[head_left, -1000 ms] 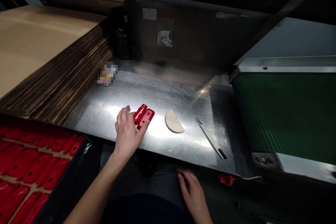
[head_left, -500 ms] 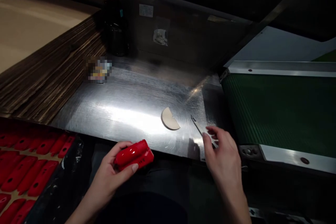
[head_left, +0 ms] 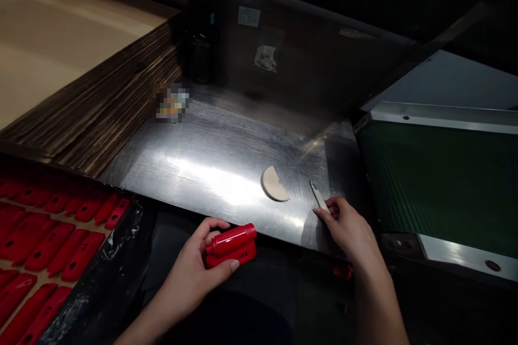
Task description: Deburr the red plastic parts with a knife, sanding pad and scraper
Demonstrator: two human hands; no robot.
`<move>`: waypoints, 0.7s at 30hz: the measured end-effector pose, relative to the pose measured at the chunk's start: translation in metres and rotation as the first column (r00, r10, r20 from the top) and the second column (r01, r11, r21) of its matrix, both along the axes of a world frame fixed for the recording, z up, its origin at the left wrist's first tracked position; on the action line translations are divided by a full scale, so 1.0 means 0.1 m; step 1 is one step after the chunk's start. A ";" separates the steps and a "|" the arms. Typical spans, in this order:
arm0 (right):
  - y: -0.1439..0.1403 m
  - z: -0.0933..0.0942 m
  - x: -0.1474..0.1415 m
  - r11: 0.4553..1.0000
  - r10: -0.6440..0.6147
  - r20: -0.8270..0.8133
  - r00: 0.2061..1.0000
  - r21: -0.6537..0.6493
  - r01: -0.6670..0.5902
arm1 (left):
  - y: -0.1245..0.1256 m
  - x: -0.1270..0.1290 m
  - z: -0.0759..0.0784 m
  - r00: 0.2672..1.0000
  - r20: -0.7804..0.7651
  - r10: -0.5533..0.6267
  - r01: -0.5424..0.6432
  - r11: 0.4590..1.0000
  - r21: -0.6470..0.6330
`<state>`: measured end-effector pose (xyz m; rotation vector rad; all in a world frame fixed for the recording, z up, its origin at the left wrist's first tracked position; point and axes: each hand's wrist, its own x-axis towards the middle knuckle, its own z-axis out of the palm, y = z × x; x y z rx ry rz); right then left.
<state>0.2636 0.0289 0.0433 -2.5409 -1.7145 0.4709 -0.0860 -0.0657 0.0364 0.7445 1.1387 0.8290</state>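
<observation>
Bench: brushed steel worktop (head_left: 210,167), brightly lit in the middle.
Cardboard: stack of flat brown corrugated sheets (head_left: 81,81) at its left edge.
Tray: rows of red plastic shells (head_left: 44,242), lower left.
Left hand (head_left: 194,275): closed round two stacked red plastic casings (head_left: 231,245), held just off the bench's near edge.
Right hand (head_left: 348,226): fingers curled on a slim white-handled knife (head_left: 319,200) lying on the steel.
Scrap: beige half-disc (head_left: 274,184) just left of the knife.
</observation>
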 end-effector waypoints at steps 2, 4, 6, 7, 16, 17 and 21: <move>0.03 0.01 0.04 1.000 0.004 -0.034 0.999 -0.022 -0.004 | 0.02 0.04 0.04 0.999 -0.046 0.012 -0.011 1.000 0.014; 0.03 0.02 0.05 1.000 0.007 -0.030 1.000 -0.001 -0.007 | 0.02 0.07 0.09 0.997 -0.073 0.024 -0.022 0.999 0.028; -0.03 0.04 0.03 0.998 -0.010 0.000 1.000 0.063 0.010 | 0.01 0.09 0.13 0.995 -0.089 0.037 -0.034 0.999 0.033; -0.07 0.05 0.01 0.995 -0.026 0.016 1.000 0.102 0.024 | 0.01 0.09 0.15 0.994 -0.096 0.044 -0.041 0.999 0.032; -0.27 0.09 -0.12 0.996 -0.029 -0.056 0.998 0.088 0.034 | -0.03 0.04 0.12 0.988 -0.129 0.089 -0.084 0.996 0.042; -0.30 0.11 -0.16 0.994 -0.028 -0.095 0.995 0.103 0.038 | -0.04 0.04 0.11 0.985 -0.150 0.090 -0.081 0.995 0.063; -0.53 0.16 -0.55 0.986 0.066 -0.603 0.795 0.160 0.039 | -0.08 0.09 0.07 0.977 -0.202 0.065 -0.038 0.990 0.136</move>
